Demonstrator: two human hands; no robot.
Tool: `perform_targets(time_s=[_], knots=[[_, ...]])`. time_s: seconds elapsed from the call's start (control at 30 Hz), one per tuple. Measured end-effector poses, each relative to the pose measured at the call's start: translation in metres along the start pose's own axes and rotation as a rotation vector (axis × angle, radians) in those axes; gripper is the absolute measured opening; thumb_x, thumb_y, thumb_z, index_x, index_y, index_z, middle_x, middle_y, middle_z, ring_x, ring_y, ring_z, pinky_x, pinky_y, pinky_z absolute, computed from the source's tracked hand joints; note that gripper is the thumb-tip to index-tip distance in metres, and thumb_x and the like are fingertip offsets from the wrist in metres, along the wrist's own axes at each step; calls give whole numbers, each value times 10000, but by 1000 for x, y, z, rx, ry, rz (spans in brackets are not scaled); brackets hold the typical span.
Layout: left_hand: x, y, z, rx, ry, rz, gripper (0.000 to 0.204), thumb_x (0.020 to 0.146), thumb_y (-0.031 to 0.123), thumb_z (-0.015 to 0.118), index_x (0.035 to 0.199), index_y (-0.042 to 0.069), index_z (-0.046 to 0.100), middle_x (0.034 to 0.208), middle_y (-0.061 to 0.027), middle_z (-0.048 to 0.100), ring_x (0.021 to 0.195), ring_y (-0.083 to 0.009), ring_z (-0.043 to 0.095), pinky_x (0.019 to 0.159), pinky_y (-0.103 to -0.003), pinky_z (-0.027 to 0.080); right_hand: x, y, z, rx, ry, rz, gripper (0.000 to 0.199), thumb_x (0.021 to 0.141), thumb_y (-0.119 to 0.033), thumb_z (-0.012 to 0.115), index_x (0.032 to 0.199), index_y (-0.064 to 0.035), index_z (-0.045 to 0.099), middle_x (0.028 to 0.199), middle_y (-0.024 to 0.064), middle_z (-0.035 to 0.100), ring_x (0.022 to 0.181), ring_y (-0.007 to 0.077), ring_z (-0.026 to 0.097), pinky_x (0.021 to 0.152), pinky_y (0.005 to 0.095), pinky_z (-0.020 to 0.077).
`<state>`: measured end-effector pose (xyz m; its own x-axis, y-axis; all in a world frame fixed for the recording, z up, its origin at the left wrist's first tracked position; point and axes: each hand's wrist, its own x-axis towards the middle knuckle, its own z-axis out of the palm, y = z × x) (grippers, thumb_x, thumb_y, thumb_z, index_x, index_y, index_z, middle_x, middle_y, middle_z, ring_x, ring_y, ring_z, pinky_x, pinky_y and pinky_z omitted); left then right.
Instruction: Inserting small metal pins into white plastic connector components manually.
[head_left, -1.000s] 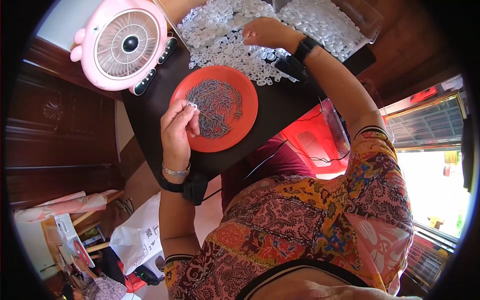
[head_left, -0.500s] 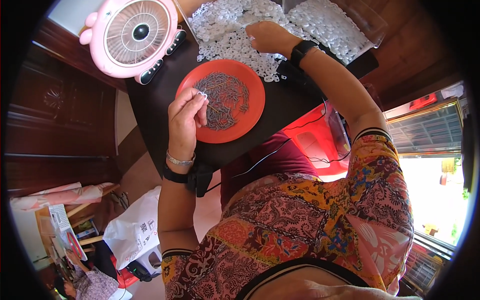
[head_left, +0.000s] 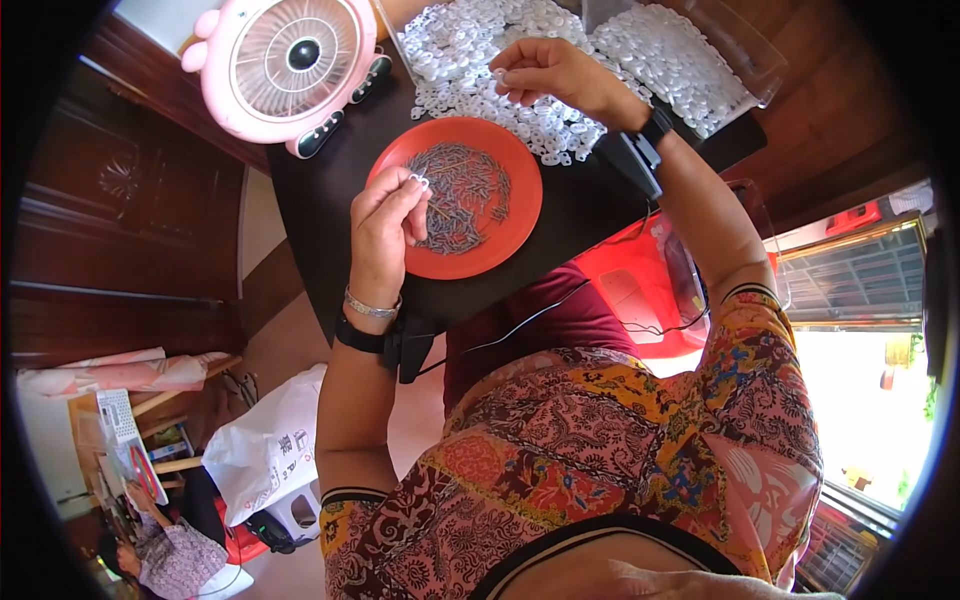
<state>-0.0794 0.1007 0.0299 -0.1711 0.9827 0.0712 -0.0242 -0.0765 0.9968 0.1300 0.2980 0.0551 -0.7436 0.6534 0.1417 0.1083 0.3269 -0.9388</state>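
Note:
My left hand (head_left: 385,230) hovers over the left rim of an orange plate (head_left: 515,215) and pinches a small white plastic ring (head_left: 420,181) between thumb and fingers. The plate carries a heap of thin dark metal pins (head_left: 460,195). My right hand (head_left: 550,75) reaches further back into a spread of small white plastic pieces (head_left: 470,60) and holds one at its fingertips. Both wrists wear black bands; the left also has a silver bracelet.
The plate sits on a black tabletop (head_left: 330,210). A pink round fan (head_left: 290,65) stands at the back left. A clear plastic tray (head_left: 730,50) of white pieces lies back right. A red stool (head_left: 640,290) is under the table. White bag (head_left: 265,450) on the floor left.
My left hand has drawn back from the middle of the plate to its left rim, holding a white ring. The right hand stays in the white pieces.

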Motion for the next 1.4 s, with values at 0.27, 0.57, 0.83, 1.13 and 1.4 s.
perform_targets(time_s=[0.27,0.57,0.83,1.13,1.4], knots=[[-1,2,3,-118,74,86,190,920,167,497,808,27,561,602,10,511,488,-39,436,445,-165,311,-7,-22,63,480,-128,-4,212,919,-105,564,1118,-36,587,946,61,672,813,99,629,740,214,495],[0,-2,3,-12,94,80,210,924,181,472,811,25,554,639,-2,487,539,-67,454,490,-189,329,-6,-14,86,459,-196,-54,231,882,-97,617,1096,-9,619,930,35,677,790,79,628,708,198,500],[0,-6,5,-16,106,20,202,908,174,496,775,29,545,610,16,448,506,-51,406,470,-188,329,-8,-14,89,394,-232,15,220,894,-72,600,1104,-10,622,920,27,664,782,76,623,698,202,505],[1,-10,4,15,91,17,198,907,170,505,777,26,546,602,21,440,506,-48,394,470,-187,323,-10,-10,90,337,-221,-39,216,887,-61,603,1092,4,626,903,23,660,777,58,607,696,192,491],[1,-12,4,23,104,18,195,907,158,511,774,19,546,595,23,434,506,-47,381,474,-189,317,-13,-12,94,237,-170,-56,213,874,-62,610,1070,15,636,911,28,662,802,62,600,734,206,490]])
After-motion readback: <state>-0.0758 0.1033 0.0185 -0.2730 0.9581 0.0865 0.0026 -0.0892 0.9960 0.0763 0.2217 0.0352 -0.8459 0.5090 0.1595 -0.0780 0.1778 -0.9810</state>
